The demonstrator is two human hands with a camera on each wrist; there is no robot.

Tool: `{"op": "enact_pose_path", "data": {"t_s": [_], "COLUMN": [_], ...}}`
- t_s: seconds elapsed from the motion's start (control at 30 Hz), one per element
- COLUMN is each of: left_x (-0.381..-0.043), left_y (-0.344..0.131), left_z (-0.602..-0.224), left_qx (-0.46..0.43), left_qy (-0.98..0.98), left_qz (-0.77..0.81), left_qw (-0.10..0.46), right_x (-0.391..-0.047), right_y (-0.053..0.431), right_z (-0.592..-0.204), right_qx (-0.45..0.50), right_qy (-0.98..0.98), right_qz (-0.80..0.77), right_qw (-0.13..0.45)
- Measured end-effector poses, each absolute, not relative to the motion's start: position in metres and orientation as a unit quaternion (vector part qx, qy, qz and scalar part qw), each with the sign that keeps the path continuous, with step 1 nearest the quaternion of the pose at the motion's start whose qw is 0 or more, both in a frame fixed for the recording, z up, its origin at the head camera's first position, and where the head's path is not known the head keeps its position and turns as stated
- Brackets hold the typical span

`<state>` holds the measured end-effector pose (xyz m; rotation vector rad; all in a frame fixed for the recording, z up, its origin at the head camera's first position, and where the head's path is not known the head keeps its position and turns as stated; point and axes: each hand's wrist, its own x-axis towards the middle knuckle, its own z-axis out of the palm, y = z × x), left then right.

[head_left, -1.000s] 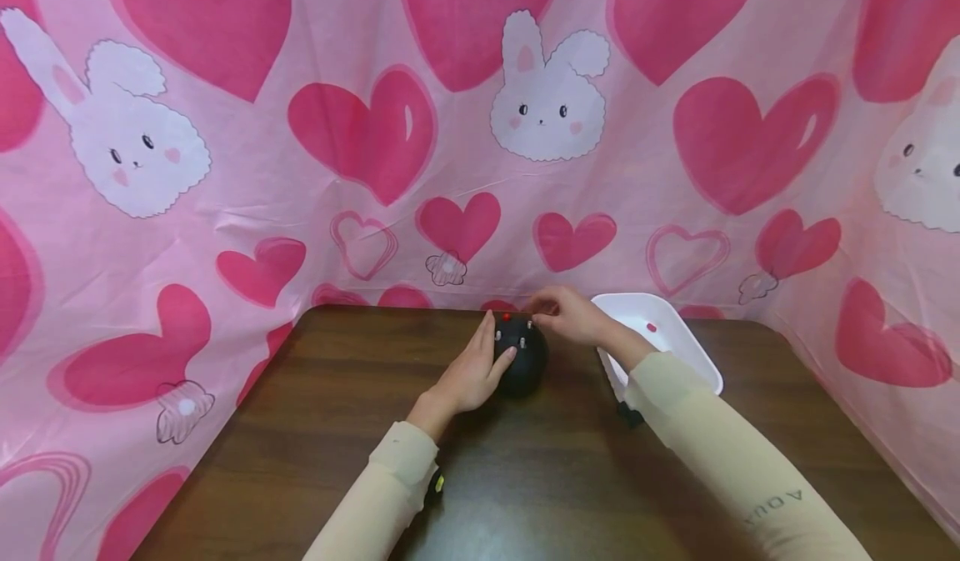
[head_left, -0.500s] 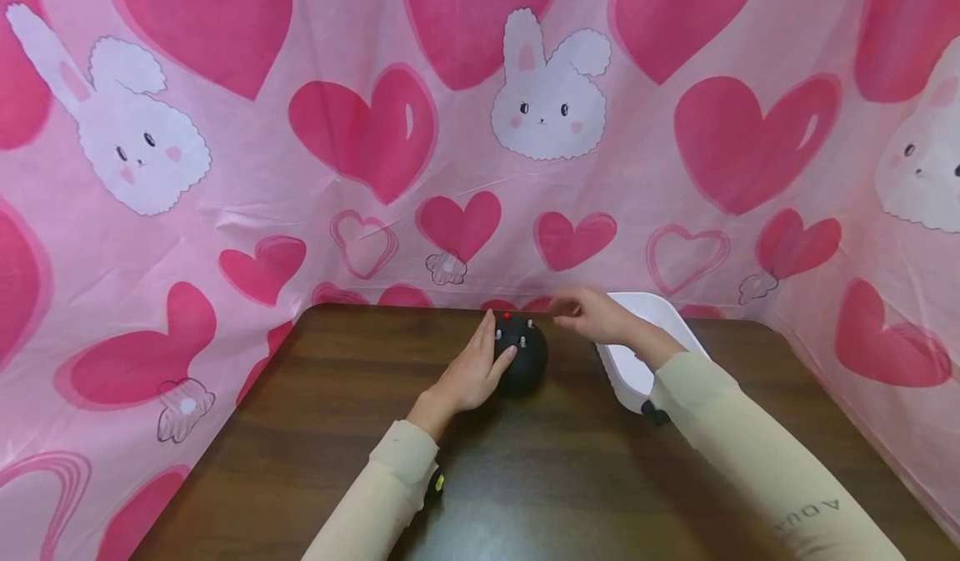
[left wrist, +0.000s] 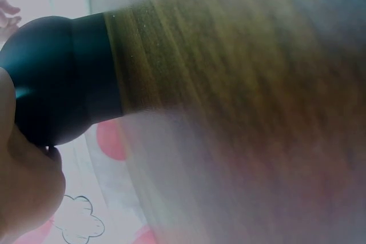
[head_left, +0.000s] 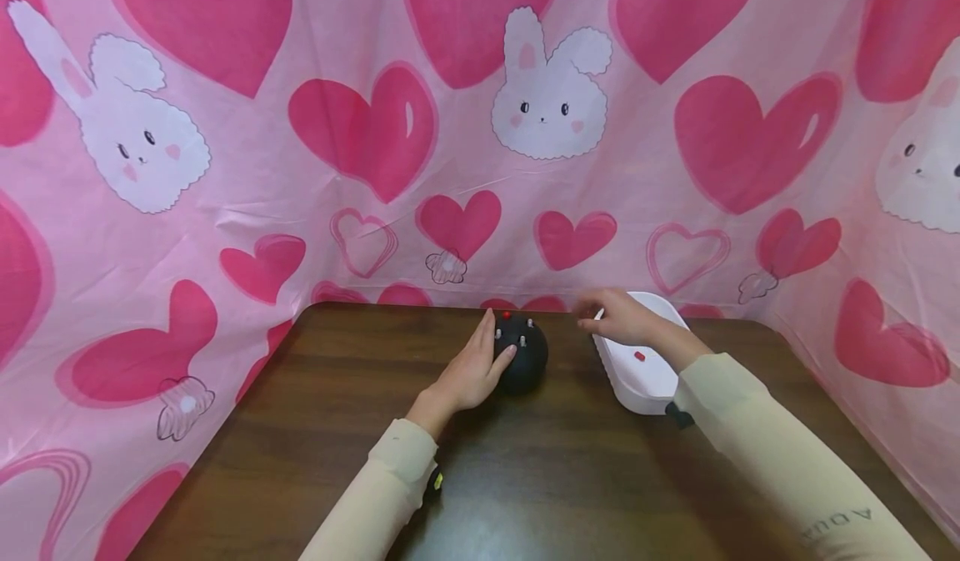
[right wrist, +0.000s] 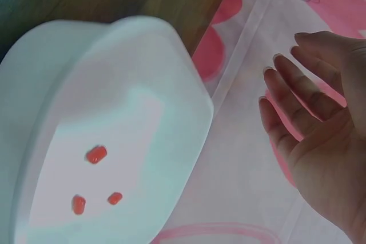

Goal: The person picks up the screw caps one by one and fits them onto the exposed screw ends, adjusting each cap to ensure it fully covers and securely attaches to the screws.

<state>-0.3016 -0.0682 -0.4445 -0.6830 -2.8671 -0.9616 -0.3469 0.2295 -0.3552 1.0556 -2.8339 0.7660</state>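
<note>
My left hand [head_left: 471, 369] holds the left side of a black ball [head_left: 527, 371], its thumb on the front and its fingers along the side. Small metal pegs and one red piece [head_left: 507, 315] show on top of the ball. In the left wrist view the ball [left wrist: 51, 78] has a short, wide black base standing on the table. My right hand [head_left: 624, 318] is in the air over the left rim of a white tray [head_left: 651, 403], apart from the ball. In the right wrist view its fingers [right wrist: 306, 98] are relaxed, with nothing between them. Three small red pieces [right wrist: 96, 154] lie in the tray.
The brown wooden table [head_left: 352, 394] ends at the back against a pink cloth [head_left: 637, 177] printed with hearts and rabbits. The white tray stands right of the ball near the back edge. Beige sleeves cover both forearms.
My right hand has moved right, away from the top of the ball to above the tray's left side. My left hand and the ball have stayed put.
</note>
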Motion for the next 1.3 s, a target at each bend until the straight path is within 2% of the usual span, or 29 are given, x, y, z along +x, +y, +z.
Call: {"op": "enact_pose_path", "data": {"t_s": [0.67, 1.3], "left_x": [-0.302, -0.304], "left_y": [-0.069, -0.068], "left_z": [-0.445, -0.447], "left_qx": [-0.218, -0.223], "left_qy": [-0.925, -0.927], "left_qz": [-0.312, -0.301], "left_qw": [0.017, 0.02], "right_x": [-0.352, -0.365], "right_y": [0.272, 0.3], "right_z": [-0.364, -0.365], "right_qx": [0.346, 0.307], "right_qy": [-0.915, -0.937], "right_qz": [0.202, 0.162], "right_qw": [0.033, -0.026]}}
